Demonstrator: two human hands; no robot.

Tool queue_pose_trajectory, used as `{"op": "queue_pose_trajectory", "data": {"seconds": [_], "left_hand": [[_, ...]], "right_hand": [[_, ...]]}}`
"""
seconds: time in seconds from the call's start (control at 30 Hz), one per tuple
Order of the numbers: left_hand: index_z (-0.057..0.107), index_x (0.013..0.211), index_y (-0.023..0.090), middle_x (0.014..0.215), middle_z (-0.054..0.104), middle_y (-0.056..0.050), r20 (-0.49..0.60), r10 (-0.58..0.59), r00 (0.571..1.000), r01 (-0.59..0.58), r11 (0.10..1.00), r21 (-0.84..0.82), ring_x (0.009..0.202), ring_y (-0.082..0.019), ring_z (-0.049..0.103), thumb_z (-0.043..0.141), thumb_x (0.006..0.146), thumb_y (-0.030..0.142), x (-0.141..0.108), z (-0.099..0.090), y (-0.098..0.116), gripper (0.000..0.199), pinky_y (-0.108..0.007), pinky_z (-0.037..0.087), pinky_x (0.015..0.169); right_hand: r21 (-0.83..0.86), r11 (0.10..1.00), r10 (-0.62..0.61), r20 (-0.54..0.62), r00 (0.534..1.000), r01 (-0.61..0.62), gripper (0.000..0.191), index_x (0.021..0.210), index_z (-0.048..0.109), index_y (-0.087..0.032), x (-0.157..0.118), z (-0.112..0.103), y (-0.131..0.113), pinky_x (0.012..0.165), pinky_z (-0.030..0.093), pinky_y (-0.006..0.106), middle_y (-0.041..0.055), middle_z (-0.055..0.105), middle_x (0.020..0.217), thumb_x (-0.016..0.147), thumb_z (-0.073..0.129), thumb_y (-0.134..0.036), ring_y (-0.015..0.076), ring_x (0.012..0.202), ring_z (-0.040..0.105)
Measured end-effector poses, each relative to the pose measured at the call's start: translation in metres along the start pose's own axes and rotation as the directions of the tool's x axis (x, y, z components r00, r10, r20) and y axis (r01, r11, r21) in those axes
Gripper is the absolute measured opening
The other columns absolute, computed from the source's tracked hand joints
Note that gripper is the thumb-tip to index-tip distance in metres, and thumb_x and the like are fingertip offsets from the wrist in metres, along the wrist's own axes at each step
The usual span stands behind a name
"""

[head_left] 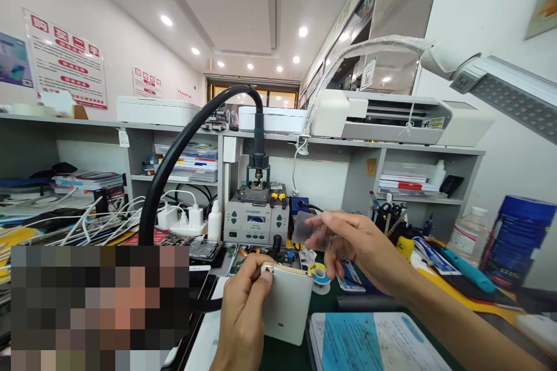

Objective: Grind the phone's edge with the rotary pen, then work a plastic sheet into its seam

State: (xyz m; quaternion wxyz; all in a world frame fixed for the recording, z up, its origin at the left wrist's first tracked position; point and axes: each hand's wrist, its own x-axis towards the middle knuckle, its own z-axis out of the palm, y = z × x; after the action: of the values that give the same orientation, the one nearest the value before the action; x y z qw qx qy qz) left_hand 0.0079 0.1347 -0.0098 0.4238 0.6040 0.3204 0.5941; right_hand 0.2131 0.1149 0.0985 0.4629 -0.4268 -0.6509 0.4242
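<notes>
Worktop (278, 355): dark green, in front of the soldering station (256, 221).
Booklet (369, 339): lying nearer than the station, to its right.
Right hand (354, 243): just right of the station, fingers closed on a clear piece.
Left hand (243, 307): nearer than the station, gripping a phone's edge.
Phone (287, 310): raised before the station, pale back showing.
Clear piece (302, 231): beside the station, apart from the phone.
Handling: apparently keeping both pieces separate; calls for steady grips.

My phone (286, 308): smooth, pale, softly glossy back | clear thing by my right hand (348, 237): see-through, plastic-looking | curved hose (191, 133): black, satin | booklet (374, 341): papery, speckled
</notes>
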Motion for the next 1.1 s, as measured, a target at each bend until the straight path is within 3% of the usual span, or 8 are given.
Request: {"op": "queue_pose_trajectory", "data": {"seconds": [0.27,0.47,0.67,0.87,1.0,1.1], "left_hand": [[0.063,0.091,0.023,0.083,0.061,-0.002,0.033,-0.017,0.999,0.016,0.999,0.034,0.082,-0.023,0.051,0.049,0.096,0.055,0.0007,-0.0038,-0.0050,0.035,-0.029,0.034,0.067],[0.061,0.093,0.023,0.085,0.061,-0.002,0.051,-0.022,0.998,0.021,1.000,0.020,0.085,-0.022,0.052,0.049,0.097,0.054,0.0015,-0.0035,-0.0042,0.034,-0.029,0.035,0.069],[0.061,0.092,0.023,0.086,0.059,-0.001,0.047,-0.027,0.999,0.027,1.000,-0.007,0.083,-0.021,0.050,0.050,0.097,0.053,0.0017,-0.0024,-0.0048,0.033,-0.029,0.033,0.068],[0.060,0.093,0.024,0.081,0.058,0.000,0.063,-0.032,0.998,0.031,0.999,0.006,0.085,-0.022,0.052,0.049,0.097,0.054,0.0002,-0.0035,-0.0066,0.033,-0.030,0.033,0.069],[0.059,0.093,0.024,0.079,0.057,0.000,0.063,-0.030,0.998,0.030,1.000,-0.002,0.088,-0.023,0.052,0.049,0.098,0.054,0.0002,-0.0032,-0.0058,0.033,-0.030,0.032,0.070],[0.059,0.093,0.023,0.083,0.059,-0.001,0.061,-0.029,0.998,0.029,1.000,0.000,0.089,-0.023,0.052,0.049,0.098,0.054,0.0006,-0.0025,-0.0047,0.032,-0.031,0.031,0.070]], "right_hand": [[0.017,0.998,0.059,0.048,0.997,-0.060,0.047,0.112,0.068,-0.012,-0.0025,0.0044,-0.0002,0.035,0.044,0.017,0.0121,0.077,0.092,0.101,0.053,-0.056,0.0111,0.042,0.066],[-0.132,0.986,0.099,0.008,0.995,-0.097,0.051,0.110,0.070,-0.014,-0.0070,0.0058,-0.0053,0.032,0.034,0.013,0.0048,0.074,0.079,0.099,0.053,-0.061,0.0073,0.038,0.059],[-0.214,0.976,0.041,-0.003,0.999,-0.041,0.050,0.110,0.072,-0.015,-0.0047,0.0072,-0.0026,0.032,0.034,0.013,0.0017,0.072,0.076,0.099,0.055,-0.061,0.0044,0.035,0.054],[-0.229,0.973,0.011,0.029,1.000,-0.004,0.048,0.110,0.073,-0.015,-0.0046,0.0072,-0.0001,0.033,0.032,0.013,-0.0054,0.058,0.052,0.099,0.056,-0.059,0.0045,0.032,0.048],[-0.211,0.977,0.013,0.049,0.999,-0.002,0.045,0.110,0.073,-0.017,-0.0049,0.0072,-0.0012,0.034,0.033,0.013,-0.0015,0.067,0.067,0.098,0.059,-0.058,0.0034,0.036,0.052],[-0.216,0.976,0.023,0.067,0.997,-0.008,0.044,0.112,0.073,-0.018,-0.0052,0.0069,-0.0003,0.034,0.032,0.013,-0.0026,0.065,0.065,0.099,0.059,-0.057,0.0038,0.037,0.053]]}}
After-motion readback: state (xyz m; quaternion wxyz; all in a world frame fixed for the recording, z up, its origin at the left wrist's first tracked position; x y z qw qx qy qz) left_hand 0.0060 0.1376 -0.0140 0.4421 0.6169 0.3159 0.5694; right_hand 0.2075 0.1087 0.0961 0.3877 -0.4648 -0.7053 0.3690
